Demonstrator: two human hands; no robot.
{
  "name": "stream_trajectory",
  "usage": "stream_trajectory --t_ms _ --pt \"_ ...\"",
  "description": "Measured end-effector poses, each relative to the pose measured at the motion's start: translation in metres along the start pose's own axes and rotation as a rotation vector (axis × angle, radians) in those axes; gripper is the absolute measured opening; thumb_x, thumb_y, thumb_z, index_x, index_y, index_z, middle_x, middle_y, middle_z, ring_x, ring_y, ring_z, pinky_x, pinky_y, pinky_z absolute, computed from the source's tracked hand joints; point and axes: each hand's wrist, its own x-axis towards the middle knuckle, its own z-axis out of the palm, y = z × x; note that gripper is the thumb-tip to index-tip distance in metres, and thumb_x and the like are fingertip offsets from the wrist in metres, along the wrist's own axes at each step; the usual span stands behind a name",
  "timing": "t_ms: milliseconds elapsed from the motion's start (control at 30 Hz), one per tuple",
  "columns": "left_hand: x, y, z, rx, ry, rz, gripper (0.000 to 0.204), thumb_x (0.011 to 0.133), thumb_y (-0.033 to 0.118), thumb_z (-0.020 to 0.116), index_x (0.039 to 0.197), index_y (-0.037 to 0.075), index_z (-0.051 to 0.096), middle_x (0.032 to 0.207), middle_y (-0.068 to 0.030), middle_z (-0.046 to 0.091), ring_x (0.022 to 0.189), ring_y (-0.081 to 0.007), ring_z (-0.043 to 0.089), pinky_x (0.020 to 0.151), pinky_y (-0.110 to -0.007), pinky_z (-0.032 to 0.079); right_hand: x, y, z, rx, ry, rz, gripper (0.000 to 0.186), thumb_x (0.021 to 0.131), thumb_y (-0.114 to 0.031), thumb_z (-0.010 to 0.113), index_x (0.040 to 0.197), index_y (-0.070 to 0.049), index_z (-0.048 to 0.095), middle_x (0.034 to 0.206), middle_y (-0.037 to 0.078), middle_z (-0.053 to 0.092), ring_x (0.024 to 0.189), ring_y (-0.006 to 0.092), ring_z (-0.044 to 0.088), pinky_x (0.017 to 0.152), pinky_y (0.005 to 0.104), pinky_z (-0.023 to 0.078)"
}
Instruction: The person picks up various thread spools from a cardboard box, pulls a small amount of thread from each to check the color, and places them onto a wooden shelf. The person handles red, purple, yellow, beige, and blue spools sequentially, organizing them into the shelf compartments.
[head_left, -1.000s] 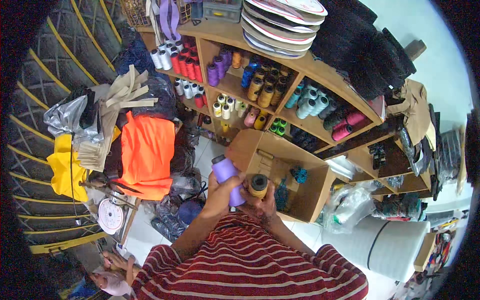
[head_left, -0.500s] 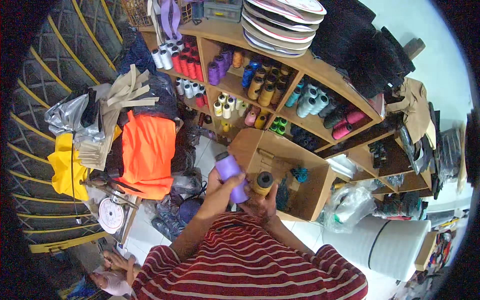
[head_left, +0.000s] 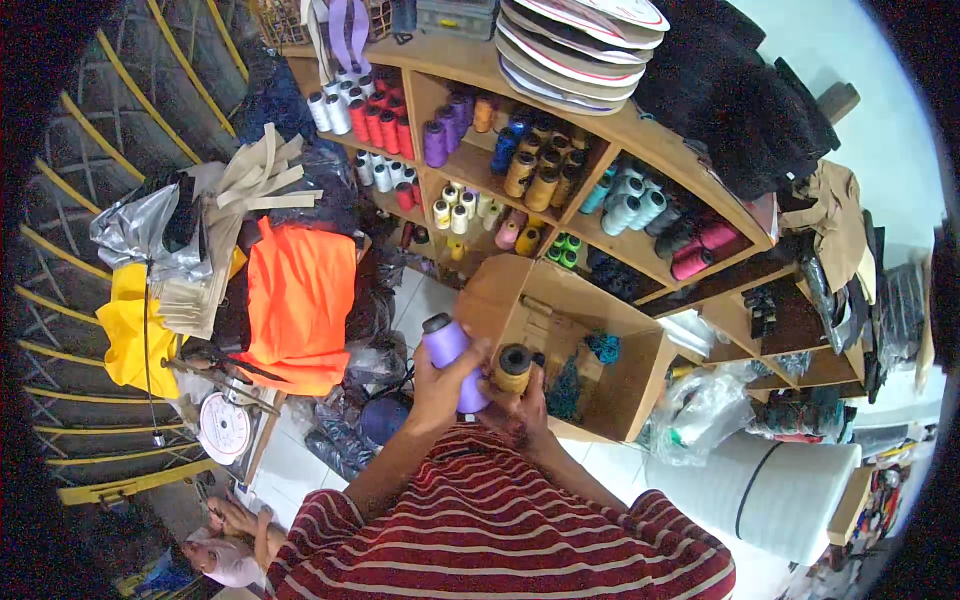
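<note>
My left hand (head_left: 432, 385) is wrapped round a lilac thread cone (head_left: 450, 352) with a dark top, held tilted in front of my striped shirt. Just right of it, my right hand (head_left: 522, 405) grips a gold thread spool (head_left: 512, 368) with its dark top turned up toward me. A small dark piece behind that spool is too hidden to name. Both spools are over the near side of an open cardboard box (head_left: 630, 385), which has tangled teal cord (head_left: 603, 347) inside.
Wooden shelving (head_left: 682, 190) with coloured spools spans the back. Orange fabric (head_left: 298, 305) and yellow fabric (head_left: 135, 340) lie at left, above a white reel (head_left: 222, 428). Clear plastic (head_left: 700, 415) and a large white roll (head_left: 790, 500) are at right. Another person (head_left: 225, 555) is at lower left.
Both spools rose slightly and shifted a little about half a second ago, and have since moved back down and slightly left, still in my hands. The shelves appear slightly farther right in view.
</note>
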Motion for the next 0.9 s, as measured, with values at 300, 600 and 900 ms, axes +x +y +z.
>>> stream_trajectory --t_ms 300,600,900 --pt "0.026 -0.013 -0.029 -0.528 -0.212 -0.13 0.061 0.094 0.02 0.055 0.144 0.006 0.022 0.123 -0.0094 0.051 0.114 -0.0183 0.05 0.093 -0.037 0.042 0.014 0.005 0.001 -0.523 -0.006 -0.106 0.08 0.074 -0.041 0.077 0.136 -0.01 0.036 0.131 0.017 0.048 0.121 0.0328 0.05 0.104 0.0578 0.033" --pt "0.066 0.019 -0.046 0.212 -0.529 0.112 0.065 0.08 0.009 0.075 0.133 0.008 0.037 0.117 -0.0049 0.051 0.106 -0.0167 0.053 0.092 -0.031 0.045 0.025 0.044 -0.002 -0.063 -0.016 -0.1 0.099 0.074 -0.036 0.079 0.147 -0.012 0.016 0.143 0.022 0.033 0.125 0.0472 0.041 0.103 0.0609 0.034" --pt "0.171 -0.038 -0.048 0.346 -0.286 0.208 0.059 0.073 0.016 0.082 0.119 0.002 0.049 0.108 -0.0068 0.059 0.096 -0.0166 0.059 0.082 -0.03 0.051 0.052 0.018 -0.02 -0.799 0.123 -0.326 0.061 0.077 -0.015 0.072 0.13 -0.006 0.044 0.12 0.021 0.052 0.108 0.039 0.054 0.091 0.0436 0.046"
